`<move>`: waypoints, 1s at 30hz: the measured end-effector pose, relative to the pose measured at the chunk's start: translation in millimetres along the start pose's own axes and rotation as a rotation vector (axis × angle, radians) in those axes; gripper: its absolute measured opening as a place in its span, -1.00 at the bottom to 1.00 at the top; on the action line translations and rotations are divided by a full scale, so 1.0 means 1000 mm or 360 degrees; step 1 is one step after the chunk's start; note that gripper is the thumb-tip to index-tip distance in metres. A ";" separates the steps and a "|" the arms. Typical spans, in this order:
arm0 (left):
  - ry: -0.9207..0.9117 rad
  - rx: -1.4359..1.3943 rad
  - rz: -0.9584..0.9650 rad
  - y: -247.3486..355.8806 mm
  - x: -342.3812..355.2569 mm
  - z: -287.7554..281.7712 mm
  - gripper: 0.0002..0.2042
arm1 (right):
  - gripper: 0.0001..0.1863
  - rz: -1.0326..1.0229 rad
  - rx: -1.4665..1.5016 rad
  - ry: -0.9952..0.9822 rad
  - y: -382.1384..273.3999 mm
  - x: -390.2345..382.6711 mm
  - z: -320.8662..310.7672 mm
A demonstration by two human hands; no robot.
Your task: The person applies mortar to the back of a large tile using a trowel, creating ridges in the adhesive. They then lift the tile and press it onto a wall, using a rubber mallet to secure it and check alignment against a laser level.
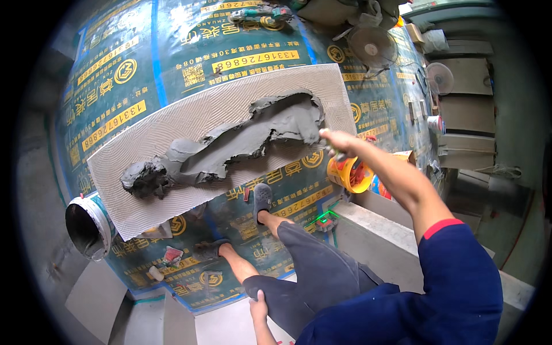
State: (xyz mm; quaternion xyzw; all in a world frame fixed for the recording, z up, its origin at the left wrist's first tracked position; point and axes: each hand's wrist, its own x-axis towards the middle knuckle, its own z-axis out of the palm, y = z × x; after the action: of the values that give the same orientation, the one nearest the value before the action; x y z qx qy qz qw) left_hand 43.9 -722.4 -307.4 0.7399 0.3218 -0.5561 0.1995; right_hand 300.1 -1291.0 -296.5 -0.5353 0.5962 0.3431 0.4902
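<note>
A large tile (230, 96) lies flat on the floor, its face coated in grey adhesive combed into fine ridges. Across it runs a long, thick, ragged mound of wet adhesive (230, 146), smoothed in its middle and lumpy at the left end. My right hand (343, 144) is closed around the handle of a trowel at the mound's right end; the blade is smeared grey and hard to tell from the adhesive. Low in the picture, my left hand (259, 307) rests against my thigh with the thumb stretched out and nothing visible in it; its other fingers are mostly hidden.
Printed green sheeting (126, 92) covers the floor. A bucket of grey adhesive (89, 227) tilts at the tile's left corner. A yellow bucket (349, 174) and a green-lit laser level (326, 220) are to the right. Beyond stand a fan (371, 47) and a power tool (261, 14).
</note>
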 end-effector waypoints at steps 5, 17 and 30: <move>0.0181 0.0358 0.0050 0.109 -0.036 0.000 -0.11 | -0.56 -0.0099 0.0336 -0.0335 0.027 -0.019 0.105; 0.0091 0.1152 0.0099 0.145 0.002 0.019 0.04 | -0.49 -0.0869 -0.1895 0.0761 0.064 0.024 -0.029; 0.0143 0.1199 0.0222 0.149 0.010 -0.012 -0.13 | -0.60 -0.0202 0.0793 0.0108 0.059 0.004 0.160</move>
State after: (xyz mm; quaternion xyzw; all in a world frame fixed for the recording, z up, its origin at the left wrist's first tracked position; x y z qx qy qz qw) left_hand 158.2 -818.7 -322.9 0.8051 0.0521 -0.5874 -0.0633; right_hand 277.9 -1132.0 -352.6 -0.4455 0.6437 0.1361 0.6071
